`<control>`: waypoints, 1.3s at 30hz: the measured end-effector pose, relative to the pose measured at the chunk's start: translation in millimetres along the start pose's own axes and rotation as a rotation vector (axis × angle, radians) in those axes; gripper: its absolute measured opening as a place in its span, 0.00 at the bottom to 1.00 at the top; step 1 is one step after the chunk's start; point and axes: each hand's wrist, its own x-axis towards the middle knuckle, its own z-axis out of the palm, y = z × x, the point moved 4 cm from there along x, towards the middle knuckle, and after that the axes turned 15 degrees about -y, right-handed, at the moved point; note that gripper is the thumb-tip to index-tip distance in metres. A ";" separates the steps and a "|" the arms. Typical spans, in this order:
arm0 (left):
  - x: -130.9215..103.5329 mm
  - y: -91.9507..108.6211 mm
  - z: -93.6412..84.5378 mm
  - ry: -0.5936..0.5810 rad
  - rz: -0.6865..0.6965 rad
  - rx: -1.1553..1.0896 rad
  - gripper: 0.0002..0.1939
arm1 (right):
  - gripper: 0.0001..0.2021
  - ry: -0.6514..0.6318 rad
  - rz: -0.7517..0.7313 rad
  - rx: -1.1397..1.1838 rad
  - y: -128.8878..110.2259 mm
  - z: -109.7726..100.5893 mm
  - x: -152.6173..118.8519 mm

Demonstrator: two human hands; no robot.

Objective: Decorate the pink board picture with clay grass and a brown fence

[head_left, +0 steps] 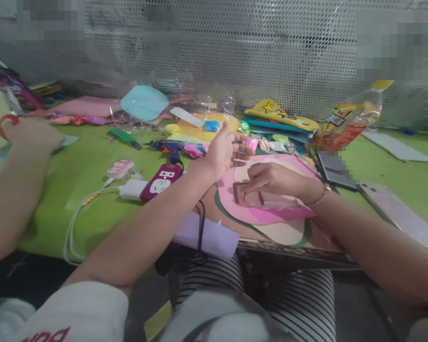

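Observation:
In the head view, my left hand (225,153) is raised palm up with its fingers apart and holds nothing, over the left edge of a pink paper shape (231,187). My right hand (276,180) is over the middle of that shape, fingers bent down toward dark brown strips (260,198) on its cream centre. Whether its fingertips hold anything is too small to tell. A bright pink piece (281,213) lies just below my right hand. Under the pink shape are a cream and green layer (287,233) and a brown surface.
A purple power strip (162,182) with a white charger and cable is left of my left hand. Behind are a glue gun (174,152), clay packets and yellow foam (285,116). Phones and a bottle (353,118) stand right. Another person's hand (35,135) holds red scissors (3,127) at left.

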 end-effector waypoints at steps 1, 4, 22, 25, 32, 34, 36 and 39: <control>0.7 -0.3 0.2 0.006 -0.005 0.031 0.36 | 0.14 -0.003 0.000 -0.008 0.0 0.4 -0.4; 3.8 -3.6 -0.6 0.020 -0.053 0.213 0.31 | 0.14 -0.005 -0.010 -0.023 -0.7 1.0 -1.4; -9.7 -11.2 -14.4 -0.041 -0.379 1.262 0.22 | 0.09 -0.043 0.289 0.010 -18.3 -3.5 -7.2; -10.8 -13.9 -17.6 -0.093 -0.436 1.261 0.23 | 0.05 0.033 0.471 0.050 -27.3 1.3 -7.9; -12.4 -12.2 -16.8 -0.191 -0.484 1.272 0.19 | 0.13 -0.092 0.440 -0.114 -45.7 21.8 9.0; -14.1 -10.0 -14.8 -0.233 -0.522 1.293 0.19 | 0.13 -0.080 0.442 -0.128 -46.7 24.0 10.7; -15.7 -8.6 -13.2 -0.268 -0.561 1.315 0.18 | 0.13 -0.076 0.442 -0.144 -47.9 25.4 11.3; -16.2 -8.3 -11.9 -0.288 -0.586 1.346 0.17 | 0.13 -0.110 0.441 -0.176 -48.0 26.7 11.7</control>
